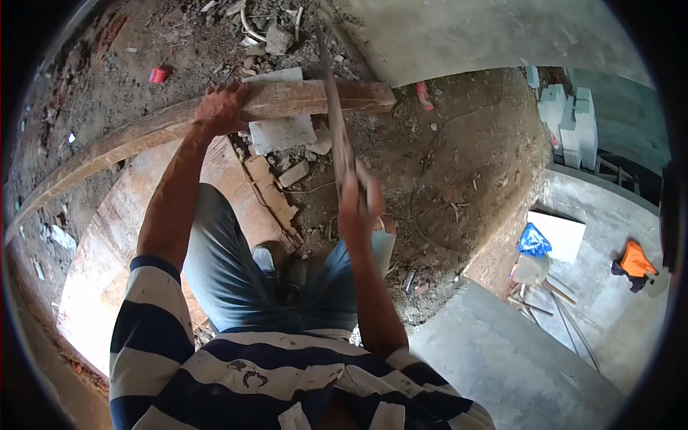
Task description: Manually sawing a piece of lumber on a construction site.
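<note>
A long wooden plank (283,97) runs across the upper left of the head view, with pale slabs (281,135) under its right part. My left hand (218,111) grips the plank from above, fingers over its far edge. My right hand (360,204) is closed round the near end of a long, narrow tool, apparently a handsaw (333,107), which crosses the plank near its right end and looks slightly blurred. Below the plank, a weathered plywood board (122,229) lies on the dirt beside my legs.
Rubble (279,39) and red scraps (158,75) lie on the dirt. A concrete ledge (487,337) is at the lower right. Beyond it lie a white board (566,236), a blue plastic bag (533,240), rods and an orange item (634,258). Light blocks (577,129) stand upper right.
</note>
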Demonstrator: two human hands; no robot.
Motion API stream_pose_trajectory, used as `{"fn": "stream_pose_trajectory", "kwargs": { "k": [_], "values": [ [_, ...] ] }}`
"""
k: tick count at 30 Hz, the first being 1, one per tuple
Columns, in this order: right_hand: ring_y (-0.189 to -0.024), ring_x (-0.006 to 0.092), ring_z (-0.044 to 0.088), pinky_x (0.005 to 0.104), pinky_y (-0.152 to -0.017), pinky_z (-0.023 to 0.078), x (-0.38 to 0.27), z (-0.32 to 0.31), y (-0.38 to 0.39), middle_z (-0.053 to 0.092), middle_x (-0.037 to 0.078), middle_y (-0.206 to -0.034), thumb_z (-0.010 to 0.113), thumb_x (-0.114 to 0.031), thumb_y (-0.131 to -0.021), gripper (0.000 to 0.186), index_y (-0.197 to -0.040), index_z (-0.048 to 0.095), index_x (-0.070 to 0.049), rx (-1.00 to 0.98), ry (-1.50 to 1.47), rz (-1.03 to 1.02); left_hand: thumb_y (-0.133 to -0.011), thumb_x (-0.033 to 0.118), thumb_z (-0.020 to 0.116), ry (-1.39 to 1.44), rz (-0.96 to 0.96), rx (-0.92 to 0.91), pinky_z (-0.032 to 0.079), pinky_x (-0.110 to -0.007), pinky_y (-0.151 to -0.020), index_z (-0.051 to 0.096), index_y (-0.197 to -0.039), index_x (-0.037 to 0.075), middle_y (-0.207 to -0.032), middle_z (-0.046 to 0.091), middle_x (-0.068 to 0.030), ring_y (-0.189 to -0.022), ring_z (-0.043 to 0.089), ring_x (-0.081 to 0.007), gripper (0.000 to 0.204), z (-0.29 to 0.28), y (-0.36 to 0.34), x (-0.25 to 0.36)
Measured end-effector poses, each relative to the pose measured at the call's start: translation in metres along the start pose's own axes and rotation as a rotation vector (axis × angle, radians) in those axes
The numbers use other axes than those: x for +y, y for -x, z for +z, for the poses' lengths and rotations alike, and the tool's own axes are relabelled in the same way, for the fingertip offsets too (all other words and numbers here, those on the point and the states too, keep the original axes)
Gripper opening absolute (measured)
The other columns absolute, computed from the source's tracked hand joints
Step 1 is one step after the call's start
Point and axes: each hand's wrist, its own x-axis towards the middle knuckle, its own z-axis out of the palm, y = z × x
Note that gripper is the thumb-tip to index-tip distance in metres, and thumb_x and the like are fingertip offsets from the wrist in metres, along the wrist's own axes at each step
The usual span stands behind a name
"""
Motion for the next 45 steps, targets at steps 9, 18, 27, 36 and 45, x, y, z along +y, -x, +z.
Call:
{"fn": "stream_pose_trajectory", "kwargs": {
  "k": [9, 18, 27, 36, 45],
  "values": [
    [-0.089, 0.0184, 0.061, 0.0304, -0.078, 0.049, 0.012, 0.002, -0.054, 0.066, 0.015, -0.101, 0.059, -0.014, -0.097, 0.029, -0.117, 0.059, 0.006, 0.047, -0.043, -0.384, -0.061, 0.041, 0.082, -0.048, -0.009, -0.015, 0.037, -0.052, -0.106, 0.041, -0.143, 0.016, -0.139, 0.049, -0.0181, -0.126, 0.048, -0.0387, 0.095, -0.011, -0.023, 0.025],
    [-0.098, 0.0197, 0.063, 0.0323, -0.074, 0.05, -0.013, -0.082, 0.115, 0.066, 0.019, -0.11, 0.054, -0.018, -0.095, 0.035, -0.115, 0.061, 0.011, -0.103, -0.025, 0.028, -0.062, 0.04, 0.082, -0.056, -0.064, -0.036, 0.039, -0.052, -0.105, 0.042, -0.142, 0.011, -0.135, 0.051, -0.0177, -0.123, 0.05, -0.0384, 0.094, -0.01, 0.01, -0.009],
    [-0.084, 0.0208, 0.064, 0.0316, -0.075, 0.051, 0.02, -0.013, 0.037, 0.067, 0.014, -0.099, 0.056, -0.012, -0.096, 0.026, -0.115, 0.062, 0.005, 0.023, 0.597, -0.531, -0.06, 0.039, 0.083, -0.037, -0.046, -0.008, 0.04, -0.052, -0.103, 0.045, -0.139, 0.014, -0.13, 0.054, -0.0153, -0.121, 0.051, -0.0377, 0.092, 0.007, 0.01, -0.018],
    [-0.084, 0.0161, 0.058, 0.0292, -0.071, 0.047, 0.01, 0.02, -0.063, 0.064, 0.011, -0.097, 0.061, -0.015, -0.096, 0.027, -0.117, 0.06, 0.002, 0.064, -0.022, -0.227, -0.062, 0.043, 0.083, -0.066, 0.012, 0.076, 0.042, -0.049, -0.101, 0.046, -0.138, 0.015, -0.125, 0.056, -0.014, -0.119, 0.053, -0.0363, 0.089, 0.0, -0.013, 0.016],
    [-0.098, 0.0225, 0.059, 0.0361, -0.081, 0.05, 0.035, -0.076, 0.122, 0.061, 0.018, -0.116, 0.064, -0.016, -0.09, 0.026, -0.11, 0.064, 0.002, -0.196, 0.186, 0.222, -0.062, 0.037, 0.083, -0.015, -0.073, -0.024, 0.039, -0.051, -0.105, 0.045, -0.138, 0.012, -0.131, 0.053, -0.017, -0.122, 0.051, -0.0395, 0.089, -0.012, 0.008, -0.008]
  ]
}}
